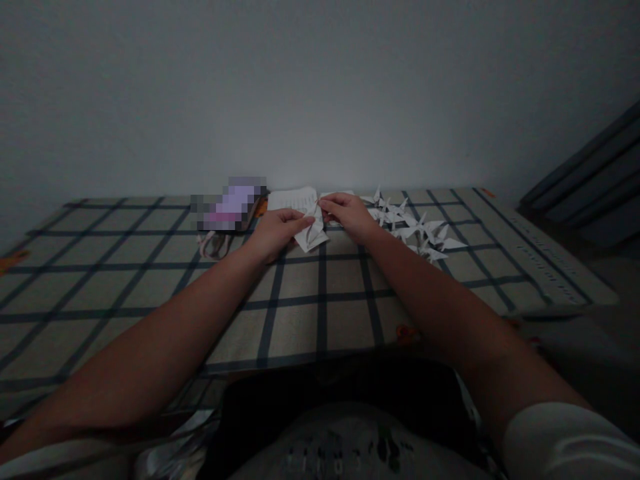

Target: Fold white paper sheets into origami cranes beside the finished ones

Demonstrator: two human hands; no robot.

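A half-folded white paper piece (313,232) lies on the checked cloth (320,313) at the far middle of the surface. My left hand (277,230) pinches its left side, fingers closed on it. My right hand (350,215) grips the paper's upper tip from the right, fingers closed as well. Both forearms reach forward from the bottom of the view. Just behind the hands lies a stack of white paper sheets (293,199).
Several finished white paper cranes (415,230) are spread to the right of my right hand. A blurred purple object (230,205) with a pale strap sits to the left. A plain wall rises behind; dark boards (590,187) lean at the far right.
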